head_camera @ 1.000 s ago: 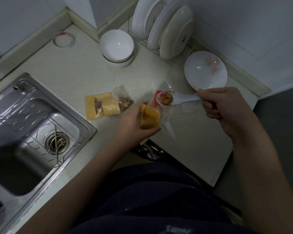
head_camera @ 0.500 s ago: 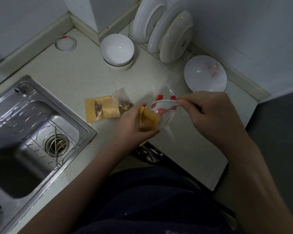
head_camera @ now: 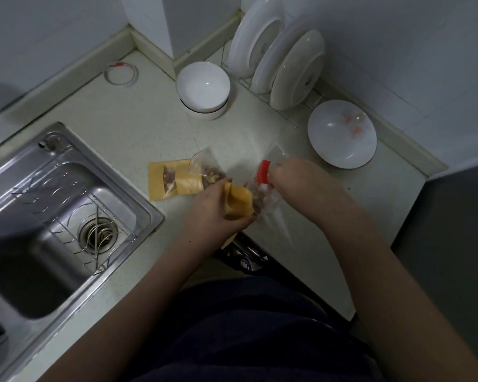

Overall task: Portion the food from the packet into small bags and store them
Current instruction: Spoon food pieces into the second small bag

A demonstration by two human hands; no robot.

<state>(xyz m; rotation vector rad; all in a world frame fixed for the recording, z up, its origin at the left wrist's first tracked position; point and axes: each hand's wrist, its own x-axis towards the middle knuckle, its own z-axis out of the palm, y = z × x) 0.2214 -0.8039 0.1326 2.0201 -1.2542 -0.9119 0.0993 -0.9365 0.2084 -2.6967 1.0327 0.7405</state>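
My left hand (head_camera: 213, 208) grips a small yellow bag (head_camera: 238, 202) together with a clear packet (head_camera: 262, 194) that has a red strip near its top. My right hand (head_camera: 295, 180) is closed on a white spoon (head_camera: 263, 188) whose bowl is tipped down into the packet's mouth; most of the spoon is hidden by my fingers. On the counter to the left lie a filled yellow bag (head_camera: 171, 180) with a clear window and a small clear bag (head_camera: 207, 172) holding nuts, partly overlapping.
A steel sink (head_camera: 61, 216) with a wire rack fills the left. Stacked white bowls (head_camera: 203, 89), a plate rack (head_camera: 279, 59) with plates and a shallow white bowl (head_camera: 342, 133) stand at the back. The counter's front edge is close to my body.
The spoon, loaded with nuts a second ago, has swung left and down into the packet's mouth. My right hand came in beside the left; the left hand stayed put.
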